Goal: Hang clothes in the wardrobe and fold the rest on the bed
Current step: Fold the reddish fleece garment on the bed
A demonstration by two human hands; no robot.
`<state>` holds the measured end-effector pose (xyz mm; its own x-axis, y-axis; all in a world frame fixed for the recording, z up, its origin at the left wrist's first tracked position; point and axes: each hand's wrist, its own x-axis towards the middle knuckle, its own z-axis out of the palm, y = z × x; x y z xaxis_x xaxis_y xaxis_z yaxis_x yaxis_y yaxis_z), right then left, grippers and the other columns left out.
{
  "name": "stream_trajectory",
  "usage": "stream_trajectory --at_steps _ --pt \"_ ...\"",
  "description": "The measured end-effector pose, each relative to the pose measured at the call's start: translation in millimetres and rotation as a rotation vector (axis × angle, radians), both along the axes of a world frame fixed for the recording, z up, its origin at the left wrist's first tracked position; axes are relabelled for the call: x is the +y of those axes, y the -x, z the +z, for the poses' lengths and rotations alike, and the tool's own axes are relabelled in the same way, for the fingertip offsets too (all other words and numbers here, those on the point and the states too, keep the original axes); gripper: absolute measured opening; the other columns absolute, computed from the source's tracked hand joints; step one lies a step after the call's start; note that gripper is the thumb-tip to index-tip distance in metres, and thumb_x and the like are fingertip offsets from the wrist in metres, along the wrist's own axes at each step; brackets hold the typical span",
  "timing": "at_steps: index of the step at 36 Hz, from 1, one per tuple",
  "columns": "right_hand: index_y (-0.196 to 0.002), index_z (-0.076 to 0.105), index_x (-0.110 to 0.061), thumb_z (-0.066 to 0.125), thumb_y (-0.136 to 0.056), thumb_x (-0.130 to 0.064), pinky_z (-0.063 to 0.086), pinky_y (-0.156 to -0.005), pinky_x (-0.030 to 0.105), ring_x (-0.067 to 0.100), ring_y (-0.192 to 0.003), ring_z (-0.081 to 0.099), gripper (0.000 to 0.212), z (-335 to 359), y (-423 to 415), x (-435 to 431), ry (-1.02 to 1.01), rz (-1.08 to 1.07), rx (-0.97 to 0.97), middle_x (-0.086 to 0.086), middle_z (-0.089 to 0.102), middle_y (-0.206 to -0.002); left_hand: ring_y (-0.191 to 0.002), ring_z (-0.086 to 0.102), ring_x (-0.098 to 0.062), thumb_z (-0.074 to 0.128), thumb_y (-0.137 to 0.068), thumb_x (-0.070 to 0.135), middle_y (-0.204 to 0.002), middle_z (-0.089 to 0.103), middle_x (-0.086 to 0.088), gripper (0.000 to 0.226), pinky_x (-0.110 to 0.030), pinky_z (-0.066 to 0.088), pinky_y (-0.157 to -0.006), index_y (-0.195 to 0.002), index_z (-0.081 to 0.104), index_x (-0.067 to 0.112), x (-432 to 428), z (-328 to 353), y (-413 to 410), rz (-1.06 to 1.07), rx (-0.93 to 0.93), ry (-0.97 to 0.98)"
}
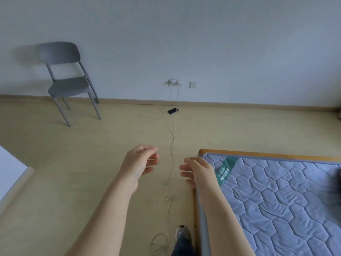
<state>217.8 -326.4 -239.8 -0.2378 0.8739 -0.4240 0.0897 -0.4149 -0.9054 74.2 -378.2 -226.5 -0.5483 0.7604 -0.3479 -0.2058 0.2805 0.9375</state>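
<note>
Both of my arms reach forward over the floor beside the bed. My left hand (143, 160) hangs in the air with loosely curled fingers and holds nothing. My right hand (198, 171) is level with it, just left of the bed corner, fingers relaxed and empty. The bed (201, 152) has a wooden frame and a bare blue quilted mattress (276, 196) filling the lower right. A dark bit of something shows at the far right edge of the mattress (339, 180); I cannot tell what it is. No wardrobe is in view.
A grey chair (69, 84) stands against the wall at the left. White cables run from wall sockets (174, 82) across the floor to a dark phone (173, 110) and onward past my foot (182, 233). A white surface edge (11, 172) juts in at the left.
</note>
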Motion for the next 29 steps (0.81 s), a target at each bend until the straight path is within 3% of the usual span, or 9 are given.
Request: stream_trajectory --at_steps 10,29 --pt "-0.081 0.057 -0.017 0.050 -0.092 -0.011 0.040 -0.062 0.026 0.015 -0.064 0.056 0.014 22 45 186 0.011 0.170 0.020 0.001 0.063 -0.073 -0.068 0.063 -0.012 0.052 -0.092 0.014 -0.077 0.066 0.000 0.015 -0.027 0.046 -0.068 -0.080 0.059 0.019 157 17 38 0.204 0.013 0.028" --pt "-0.085 0.059 -0.014 0.051 -0.093 -0.012 0.043 -0.065 0.027 0.017 -0.068 0.057 0.011 25 84 357 0.048 0.148 0.052 0.003 0.064 -0.079 -0.069 0.064 -0.013 0.054 -0.091 0.015 -0.077 0.066 0.000 0.012 -0.026 0.047 -0.067 -0.081 0.060 0.019 344 26 79 0.186 -0.039 -0.017"
